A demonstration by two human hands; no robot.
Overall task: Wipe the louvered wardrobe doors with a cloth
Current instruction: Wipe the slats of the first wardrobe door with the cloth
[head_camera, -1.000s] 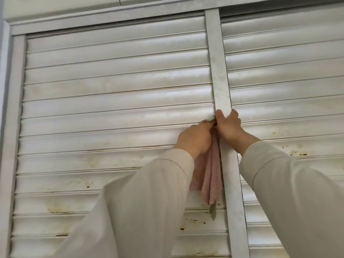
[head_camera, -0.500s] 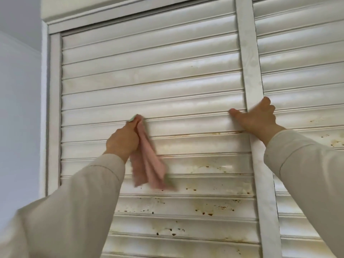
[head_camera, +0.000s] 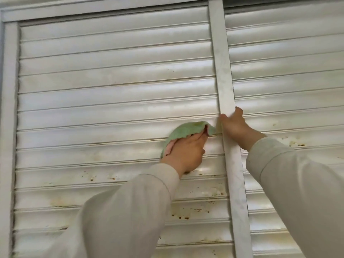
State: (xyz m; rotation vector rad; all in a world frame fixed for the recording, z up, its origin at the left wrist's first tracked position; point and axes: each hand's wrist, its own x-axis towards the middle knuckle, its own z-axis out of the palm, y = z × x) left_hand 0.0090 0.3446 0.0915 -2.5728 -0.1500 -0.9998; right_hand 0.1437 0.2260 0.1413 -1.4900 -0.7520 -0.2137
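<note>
White louvered wardrobe doors fill the view; the left door (head_camera: pixel 111 101) has brown specks and yellowish stains on its lower slats. My left hand (head_camera: pixel 184 153) presses a green and pink cloth (head_camera: pixel 183 130) flat against a slat, just left of the vertical stile (head_camera: pixel 225 90). The cloth's tip reaches the stile. My right hand (head_camera: pixel 235 127) grips the stile, thumb on its left edge and fingers round its right edge. The right door (head_camera: pixel 288 71) shows a few specks near my right sleeve.
A top frame rail (head_camera: pixel 104 11) runs above the doors and a side frame post (head_camera: pixel 8 127) stands at the far left. My two pale sleeves cover the lower middle and lower right of the doors.
My left hand has swept the cloth to the right along the slat, back to the stile. The cloth now lies spread under the hand with its green side out. My right hand stays on the stile.
</note>
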